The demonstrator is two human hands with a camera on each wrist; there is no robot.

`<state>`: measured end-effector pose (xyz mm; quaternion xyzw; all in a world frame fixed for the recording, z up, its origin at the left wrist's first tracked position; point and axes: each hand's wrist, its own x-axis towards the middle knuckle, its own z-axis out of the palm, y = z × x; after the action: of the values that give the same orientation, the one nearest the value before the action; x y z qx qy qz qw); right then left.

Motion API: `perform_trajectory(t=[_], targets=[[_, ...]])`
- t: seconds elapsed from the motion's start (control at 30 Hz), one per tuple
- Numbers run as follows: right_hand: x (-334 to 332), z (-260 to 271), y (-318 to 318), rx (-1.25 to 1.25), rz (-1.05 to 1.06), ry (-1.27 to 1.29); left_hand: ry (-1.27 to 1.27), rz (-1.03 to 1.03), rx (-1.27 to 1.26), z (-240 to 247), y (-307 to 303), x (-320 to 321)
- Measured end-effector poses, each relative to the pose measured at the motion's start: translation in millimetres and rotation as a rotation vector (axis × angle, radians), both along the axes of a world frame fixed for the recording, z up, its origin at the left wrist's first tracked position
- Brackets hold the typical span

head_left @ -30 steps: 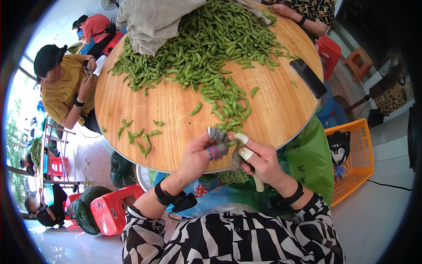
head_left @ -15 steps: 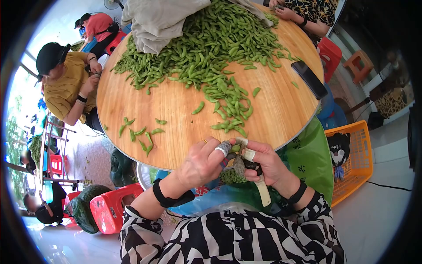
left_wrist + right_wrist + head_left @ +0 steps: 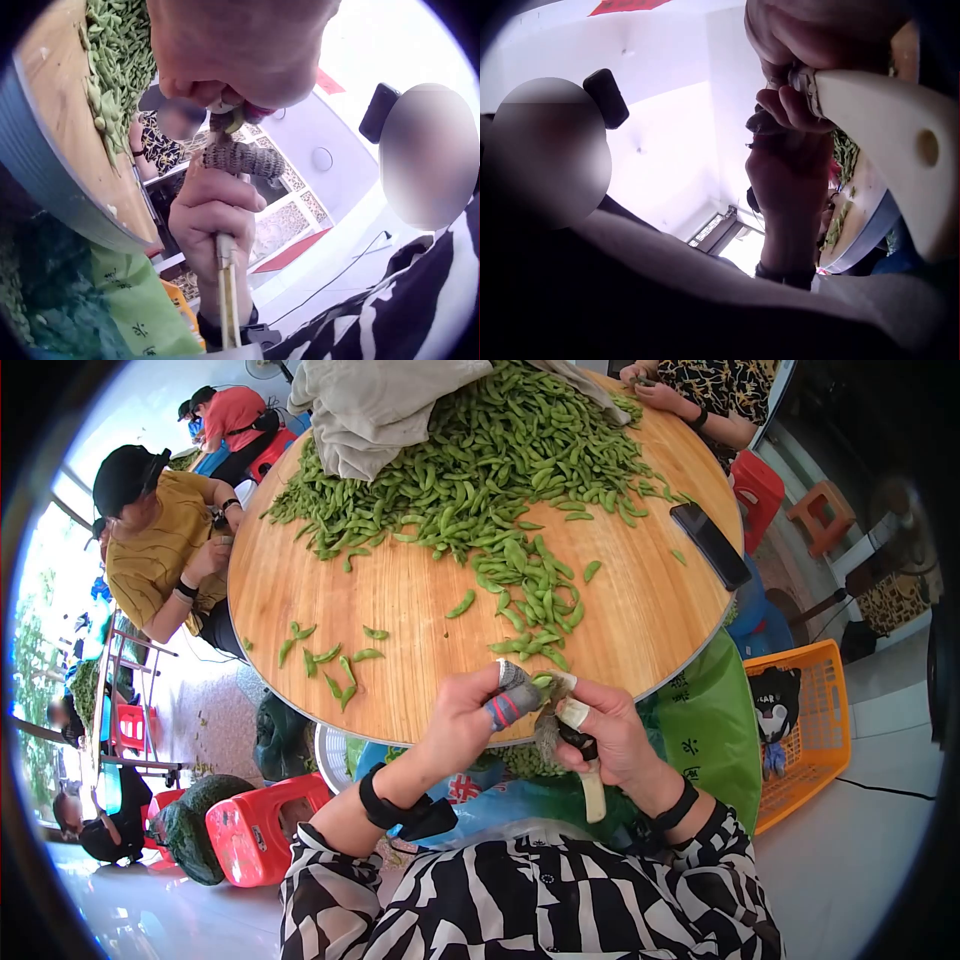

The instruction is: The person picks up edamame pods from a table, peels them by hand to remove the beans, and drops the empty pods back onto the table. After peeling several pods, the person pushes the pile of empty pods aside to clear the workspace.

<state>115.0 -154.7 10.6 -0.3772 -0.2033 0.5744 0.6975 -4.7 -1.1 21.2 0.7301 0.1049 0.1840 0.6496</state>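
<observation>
In the head view my left hand, grey wrapping on its fingers, pinches a green edamame pod just past the table's near edge. Close against it my right hand grips a knife-like tool by its cream handle. That handle has a hole near its end in the right wrist view and a slot along it in the left wrist view; the working end is hidden by the fingers. White wrapping covers the right thumb, and a grey knitted sleeve covers one right finger.
A large heap of edamame pods lies on the round wooden table, partly under a beige cloth. Loose pods lie at left. A phone rests at the right edge. Below are bags and an orange basket.
My left hand turned back-up and in, then rolled outward with its thumb uppermost, a pod at its fingertips. The right hand keeps hold of the cream-handled tool, its handle swinging slightly.
</observation>
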Motion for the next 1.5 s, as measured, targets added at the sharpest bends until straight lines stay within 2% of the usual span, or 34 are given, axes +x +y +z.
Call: perform_trajectory(t=[0.03,0.1,0.17,0.23,0.27,0.3,0.33,0.4,0.43,0.47,0.5,0.57,0.73,0.8,0.83,0.9,0.97,1.03,1.1,1.13,1.2,1.27,1.33,1.37,1.43,1.5], targets=[[1,-2,-1,-0.008,-0.03,-0.149,0.0,0.0,0.0,-4,3,0],[6,-6,-5,-0.034,-0.023,-0.212,0.218,-0.135,-0.672,-9,9,-2],[7,-6,-4,-0.06,-0.019,-0.271,0.216,-0.13,-0.702,-11,3,-1],[10,-3,2,-0.09,-0.154,-0.613,0.217,-0.129,-0.731,-14,-5,1],[11,-5,5,-0.091,-0.159,-0.612,0.241,-0.121,-0.8,-17,-7,3],[12,-8,9,-0.046,-0.178,-0.724,0.262,-0.111,-0.868,-18,-8,4],[13,-9,11,-0.002,-0.195,-0.834,0.262,-0.11,-0.868,-19,-9,4],[17,-6,10,-0.034,-0.138,-0.809,0.304,-0.089,-0.84,-19,-9,5],[18,-2,9,-0.076,-0.098,-0.965,0.304,-0.088,-0.84,-18,-10,4],[19,0,8,-0.117,-0.057,-1.12,0.35,-0.057,-0.655,-18,-12,3],[20,-2,7,-0.117,-0.055,-1.118,0.394,-0.026,-0.469,-17,-14,1],[18,-9,4,-0.054,-0.101,-1.285,0.402,-0.032,-0.415,-16,-16,-1],[14,-8,-1,-0.064,-0.062,-1.396,0.437,-0.049,-0.384,-11,-18,-6],[11,-12,-2,-0.034,-0.113,-1.445,0.451,-0.093,-0.167,-7,-17,-8],[11,-12,-2,-0.026,-0.112,-1.448,0.448,-0.086,-0.163,-5,-17,-12],[11,-11,-6,-0.061,-0.094,-1.444,0.357,-0.152,0.076,2,-13,-25],[12,-8,-15,0.021,-0.021,-1.392,0.318,-0.043,0.435,22,9,-42],[12,-5,-21,0.096,0.07,-1.344,0.557,0.182,1.064,32,38,-44],[12,-7,-18,0.065,0.061,-1.272,0.408,0.332,1.275,21,67,-36],[14,-6,-16,0.028,0.04,-1.207,0.402,0.337,1.279,16,77,-24],[8,-5,-12,0.062,0.0,-1.144,0.398,0.308,1.049,2,91,-1],[7,-1,-12,0.09,-0.041,-1.083,0.369,0.297,1.075,-18,101,25],[11,5,-15,-0.017,0.109,-0.859,0.333,0.288,1.101,-30,101,38],[12,5,-16,-0.018,0.105,-0.866,0.307,0.28,1.051,-35,101,42],[13,1,-18,-0.147,0.154,-0.582,0.278,0.267,1.004,-28,94,45],[14,-5,-13,-0.153,0.1,-0.528,0.415,0.198,0.617,-16,83,39]])
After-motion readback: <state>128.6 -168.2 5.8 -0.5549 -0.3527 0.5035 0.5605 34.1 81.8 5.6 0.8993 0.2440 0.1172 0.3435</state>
